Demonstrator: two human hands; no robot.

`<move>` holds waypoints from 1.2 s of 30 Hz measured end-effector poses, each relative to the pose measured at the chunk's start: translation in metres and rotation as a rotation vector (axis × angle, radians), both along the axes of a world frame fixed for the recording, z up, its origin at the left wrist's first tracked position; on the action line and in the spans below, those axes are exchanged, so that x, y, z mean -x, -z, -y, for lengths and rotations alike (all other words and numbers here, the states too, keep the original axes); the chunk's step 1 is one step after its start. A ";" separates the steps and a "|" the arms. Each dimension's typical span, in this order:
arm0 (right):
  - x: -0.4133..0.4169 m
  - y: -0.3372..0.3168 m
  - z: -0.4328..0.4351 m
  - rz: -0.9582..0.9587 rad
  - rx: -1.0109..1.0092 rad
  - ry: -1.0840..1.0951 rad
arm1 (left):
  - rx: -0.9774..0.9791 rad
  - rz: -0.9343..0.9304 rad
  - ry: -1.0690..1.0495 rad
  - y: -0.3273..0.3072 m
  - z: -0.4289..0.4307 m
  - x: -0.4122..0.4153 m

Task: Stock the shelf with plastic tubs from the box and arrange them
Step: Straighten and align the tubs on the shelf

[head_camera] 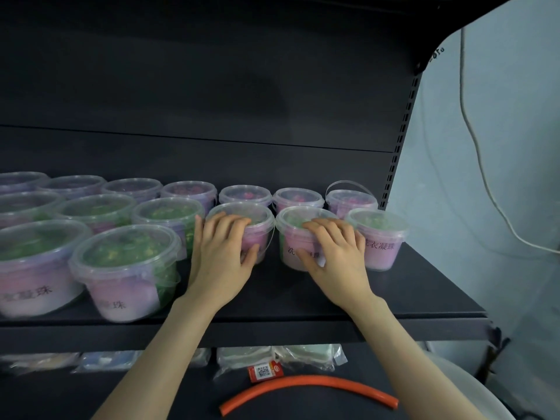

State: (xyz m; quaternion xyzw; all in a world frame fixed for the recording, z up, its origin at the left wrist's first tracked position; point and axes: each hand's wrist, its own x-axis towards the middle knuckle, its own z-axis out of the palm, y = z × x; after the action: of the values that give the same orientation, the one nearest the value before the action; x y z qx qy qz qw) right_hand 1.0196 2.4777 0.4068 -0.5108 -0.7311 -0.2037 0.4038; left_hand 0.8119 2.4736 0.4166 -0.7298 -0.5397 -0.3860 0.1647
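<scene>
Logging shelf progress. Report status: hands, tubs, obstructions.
Left hand on one middle-row tub, right hand on the next tub. Tubs in rows on shelf. Nothing blocking.

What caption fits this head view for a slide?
Left hand and right hand each grip a tub in the middle row on the shelf.

I see the shelf [303, 298] carrying tubs in three rows. The back row [188, 190] runs along the rear panel, the middle row [169, 213] stands before it, and two front tubs [127, 268] sit at nine o'clock by the edge. My left hand [221, 256] wraps one middle tub [242, 219]; my right hand [333, 253] wraps the next [300, 219] at three o'clock. Below, at six o'clock, a hose [309, 389] lies before bags [281, 356].
</scene>
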 end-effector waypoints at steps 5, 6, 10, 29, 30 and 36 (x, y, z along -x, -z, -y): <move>-0.002 -0.016 0.006 0.008 0.034 -0.031 | 0.025 -0.064 -0.004 -0.020 0.007 0.004; -0.001 -0.024 0.007 0.000 0.057 -0.056 | 0.044 -0.052 0.008 -0.030 0.009 0.003; 0.000 -0.067 -0.004 -0.086 0.193 -0.161 | 0.115 -0.071 0.053 -0.075 0.002 -0.004; -0.005 -0.133 -0.167 0.220 0.877 -0.128 | 0.936 -0.443 0.144 -0.128 -0.184 0.010; -0.005 -0.133 -0.169 0.250 0.924 -0.122 | 0.970 -0.449 0.148 -0.126 -0.188 0.011; 0.000 -0.139 -0.174 0.338 0.983 -0.100 | 0.988 -0.468 0.201 -0.126 -0.199 0.011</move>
State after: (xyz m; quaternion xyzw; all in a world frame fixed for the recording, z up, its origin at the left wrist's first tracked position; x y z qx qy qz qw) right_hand 1.0198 2.6515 0.5459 -0.5643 -0.8191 0.1034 0.0018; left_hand 0.8005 2.6730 0.5427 -0.8344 -0.5332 0.0717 -0.1194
